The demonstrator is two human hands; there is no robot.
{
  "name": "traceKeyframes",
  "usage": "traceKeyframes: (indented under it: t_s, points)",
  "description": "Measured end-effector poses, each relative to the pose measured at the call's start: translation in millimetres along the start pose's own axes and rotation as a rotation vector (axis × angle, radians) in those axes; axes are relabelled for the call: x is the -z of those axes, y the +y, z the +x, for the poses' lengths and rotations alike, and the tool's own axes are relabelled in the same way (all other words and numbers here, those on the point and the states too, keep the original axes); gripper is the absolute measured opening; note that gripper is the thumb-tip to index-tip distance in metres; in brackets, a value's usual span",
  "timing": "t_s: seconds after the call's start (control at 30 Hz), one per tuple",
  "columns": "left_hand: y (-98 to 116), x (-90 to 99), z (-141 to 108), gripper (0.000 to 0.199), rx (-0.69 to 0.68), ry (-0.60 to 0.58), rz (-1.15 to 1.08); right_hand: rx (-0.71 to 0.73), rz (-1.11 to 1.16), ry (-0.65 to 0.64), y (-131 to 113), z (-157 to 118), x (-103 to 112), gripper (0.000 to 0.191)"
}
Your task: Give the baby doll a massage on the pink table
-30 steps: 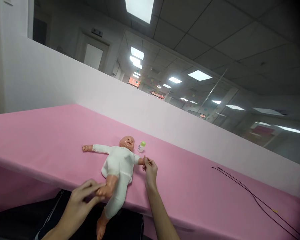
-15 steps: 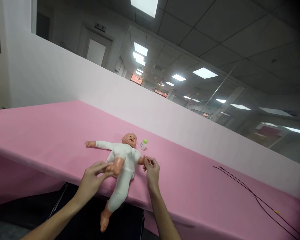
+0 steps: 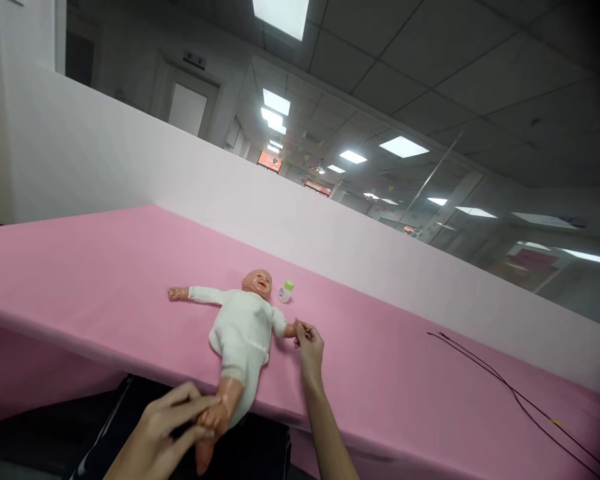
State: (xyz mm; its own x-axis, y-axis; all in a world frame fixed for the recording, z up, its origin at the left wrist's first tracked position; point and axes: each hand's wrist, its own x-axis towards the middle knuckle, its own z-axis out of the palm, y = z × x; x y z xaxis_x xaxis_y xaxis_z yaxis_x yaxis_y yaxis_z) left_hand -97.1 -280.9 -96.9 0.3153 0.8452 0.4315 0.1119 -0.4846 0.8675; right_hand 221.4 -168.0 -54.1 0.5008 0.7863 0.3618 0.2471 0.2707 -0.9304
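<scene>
A baby doll [image 3: 244, 321] with a white cloth body lies on its back on the pink-covered table [image 3: 380, 373], head towards the wall. Its legs reach over the near edge. My left hand [image 3: 165, 427] is closed around one of its feet, fingers and thumb on either side. The other leg is partly hidden behind this one. My right hand [image 3: 310, 343] pinches the doll's hand at the right, with that arm stretched out sideways. Beside the doll's head stands a small bottle [image 3: 286, 291] with a green cap.
Two thin black cables [image 3: 505, 387] lie across the table at the right. A low white wall [image 3: 300, 227] with glass above it runs along the table's back. My dark-clothed lap is below the near edge.
My left hand has drawn the held leg down towards me, from bent over the doll's belly to nearly straight. My right hand has shifted slightly outward with the doll's hand.
</scene>
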Motion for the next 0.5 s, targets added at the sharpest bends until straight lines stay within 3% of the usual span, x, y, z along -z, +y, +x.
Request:
traceKeyframes:
  t_s: [0.1, 0.23, 0.37, 0.5]
  points:
    - [-5, 0.3, -31, 0.021, 0.013, -0.078, 0.056, -0.008, -0.041, 0.069, 14, 2, 4, 0.055]
    - [-16, 1.0, -32, 0.013, 0.082, -0.097, 0.074, -0.016, -0.024, 0.002, 6, -10, -3, 0.053]
    - [-6, 6.1, -3, 0.010, 0.093, 0.038, -0.043, 0.072, -0.022, -0.057, -28, -24, -15, 0.043]
    - [0, 7.6, 60, 0.023, 0.096, 0.265, -0.154, 0.236, -0.179, -0.190, -44, -32, -34, 0.023]
